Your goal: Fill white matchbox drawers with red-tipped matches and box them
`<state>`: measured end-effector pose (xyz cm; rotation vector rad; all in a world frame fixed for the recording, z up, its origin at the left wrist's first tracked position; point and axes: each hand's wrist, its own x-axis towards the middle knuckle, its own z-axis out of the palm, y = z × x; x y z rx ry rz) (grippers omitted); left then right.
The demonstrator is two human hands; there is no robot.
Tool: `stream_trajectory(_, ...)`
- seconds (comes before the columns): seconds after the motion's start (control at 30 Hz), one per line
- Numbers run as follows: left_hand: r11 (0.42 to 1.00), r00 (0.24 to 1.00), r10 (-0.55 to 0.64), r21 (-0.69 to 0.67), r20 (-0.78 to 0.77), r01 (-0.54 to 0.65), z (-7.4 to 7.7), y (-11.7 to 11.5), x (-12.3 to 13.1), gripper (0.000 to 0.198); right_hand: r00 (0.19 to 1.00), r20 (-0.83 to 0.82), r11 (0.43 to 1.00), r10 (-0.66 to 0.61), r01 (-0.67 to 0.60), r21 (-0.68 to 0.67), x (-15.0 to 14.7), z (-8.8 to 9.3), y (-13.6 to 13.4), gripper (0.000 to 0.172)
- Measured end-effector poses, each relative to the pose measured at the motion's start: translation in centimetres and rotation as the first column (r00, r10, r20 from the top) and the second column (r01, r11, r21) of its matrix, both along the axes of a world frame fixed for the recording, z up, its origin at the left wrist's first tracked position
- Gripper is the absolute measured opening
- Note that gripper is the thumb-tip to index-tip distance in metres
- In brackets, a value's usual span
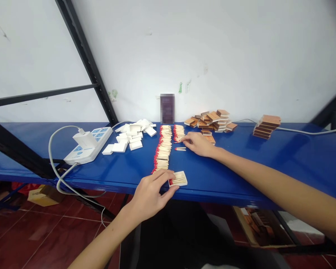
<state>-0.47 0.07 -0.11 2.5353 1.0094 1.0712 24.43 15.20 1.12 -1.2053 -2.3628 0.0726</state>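
My left hand (154,192) holds a small white tray (182,179) by its left end, near the table's front edge; red-tipped matches lie inside it. At the lower end of a short row of matches (179,131), my right hand (197,144) pinches with thumb and forefinger; what lies between the fingertips is too small to tell, perhaps matches. A couple of loose matches (180,149) rest just below. A longer column of red-headed matches (162,147) runs down the blue table left of my right hand.
White empty trays (136,145) are heaped left of the matches. Brown matchbox covers (212,116) are piled at the back right, with a stack (266,126) farther right. A power strip (85,151) with cables sits at left. A pixelated dark object (167,108) stands against the wall.
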Motion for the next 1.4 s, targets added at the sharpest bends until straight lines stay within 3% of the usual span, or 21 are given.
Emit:
stream_trajectory(0.7, 1.0, 1.0, -0.003, 0.011, 0.013, 0.003, 0.1, 0.0, 0.0, 0.013, 0.991, 0.131, 0.999, 0.043, -0.043, 0.002, -0.2, 0.3, -0.2, 0.036)
stream_trajectory(1.17, 1.0, 1.0, -0.004, 0.028, 0.008, 0.004, -0.1, 0.1, 0.1, 0.014, 0.987, -0.141, 0.976, 0.078, -0.104, -0.19, -0.1, 1.1, -1.3, 0.025)
stream_trajectory(1.4, 1.0, 1.0, -0.004, 0.025, 0.004, 0.004, -0.2, 0.0, 0.0, 0.014, 0.996, -0.074, 0.995, -0.051, 0.045, -0.092, 0.4, 0.6, -0.6, 0.03)
